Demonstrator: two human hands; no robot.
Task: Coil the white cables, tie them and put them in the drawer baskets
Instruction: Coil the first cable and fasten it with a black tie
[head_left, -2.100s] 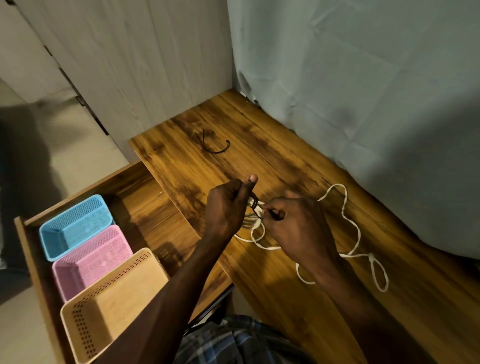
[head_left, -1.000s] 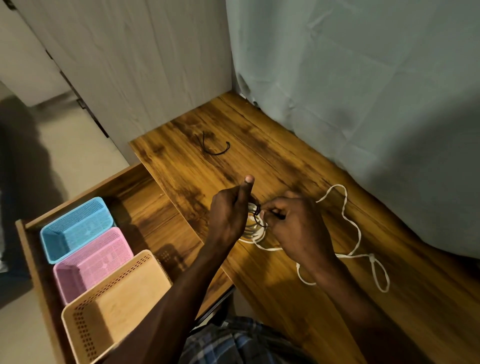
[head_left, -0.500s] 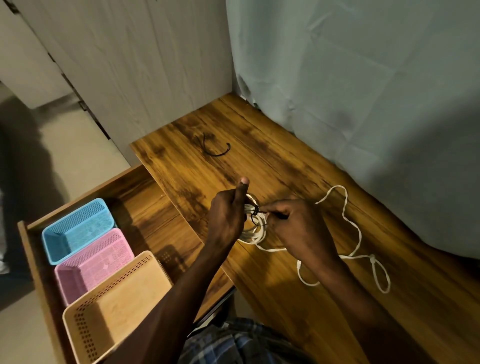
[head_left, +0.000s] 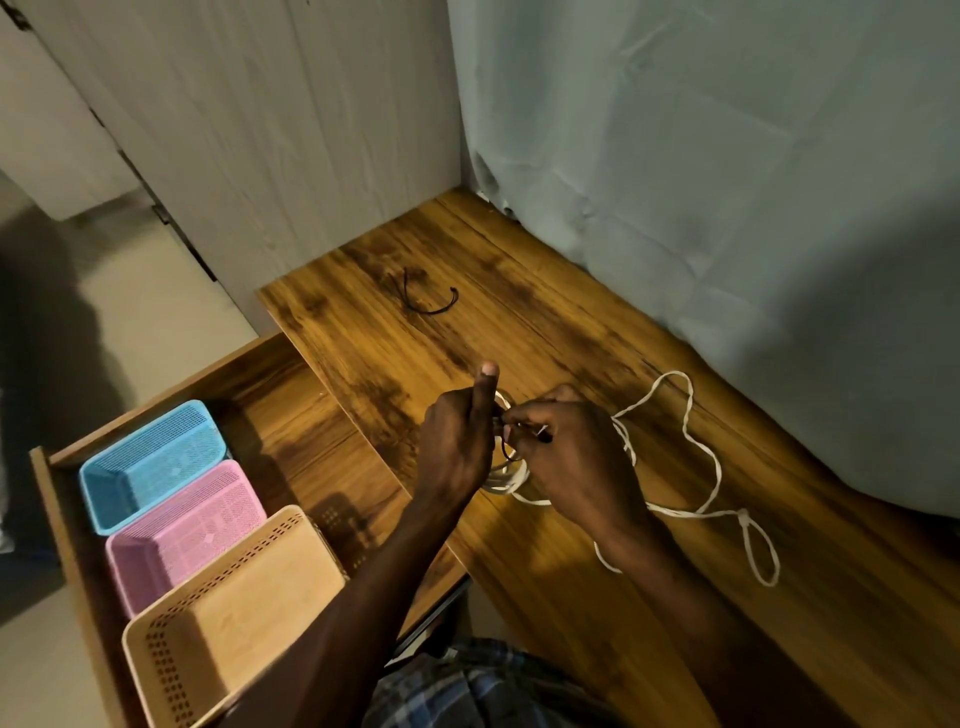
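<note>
My left hand (head_left: 457, 441) grips a small bundle of coiled white cable (head_left: 506, 475) just above the bench (head_left: 571, 332), its fingers (head_left: 441, 415) curled round the loops and the thumb standing straight up. My right hand (head_left: 576, 457) sits right against it on the far side of the bundle, its fingers pinching a thin black tie (head_left: 524, 428) that wraps the coil; how far the tie is wound I cannot tell, since my knuckles hide most of it. The bundle itself is between the two hands, close to the bench's drawer-side edge.

From the bundle a long loose tail of the same white cable (head_left: 696, 447) runs out across the bench, away from the drawer (head_left: 291, 410), wandering in slack bends and ending in a knotted loop near my right forearm. A second black tie (head_left: 428, 301) lies on the bench, well apart from the bundle, toward the pale wooden panel (head_left: 260, 130) behind.

The drawer stands pulled out beside the bench. Three baskets sit in a row along its outer side: a blue basket (head_left: 150, 462) farthest from me, a pink basket (head_left: 192, 525) touching it, and a beige basket (head_left: 234, 608) nearest me. A grey-blue cloth (head_left: 727, 208) hangs along the bench's other side.
</note>
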